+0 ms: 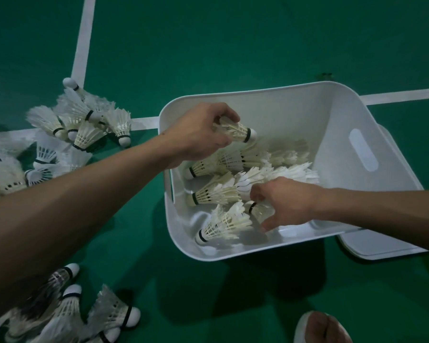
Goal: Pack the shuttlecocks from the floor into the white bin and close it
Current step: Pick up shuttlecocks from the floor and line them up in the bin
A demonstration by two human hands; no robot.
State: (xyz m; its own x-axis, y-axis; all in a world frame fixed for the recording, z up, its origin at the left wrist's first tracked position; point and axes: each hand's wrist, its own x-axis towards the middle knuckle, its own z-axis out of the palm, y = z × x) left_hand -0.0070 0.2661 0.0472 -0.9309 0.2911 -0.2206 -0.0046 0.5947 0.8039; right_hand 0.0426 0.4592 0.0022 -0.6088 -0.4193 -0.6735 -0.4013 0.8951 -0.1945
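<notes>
Badminton court floor (233, 45): our left hand (201, 134) grips a feather shuttlecock (235, 131) by its skirt, cork pointing right, above the far left corner of the white bin (295, 112). Our right hand (287, 201), inside the bin by its near wall, curls round the skirt of a second shuttlecock (256, 209). Several packed shuttlecocks (216, 191) lie on the bin's bottom. A heap of shuttlecocks (84, 125) waits on the floor to the left, across a white court line (84, 40), and a smaller cluster (109, 310) lies at near left. The lid (382, 243) rests on the floor at the right, partly hidden by the bin. We judge these things almost weightless yet fragile: the feathers are stiff and will bend or fray if squeezed. A loose hold round the skirt close to the banded cork, or on the cork itself, looks safest, and they should be laid in, not crammed. With so many on the floor, we judge the packing far from done.
</notes>
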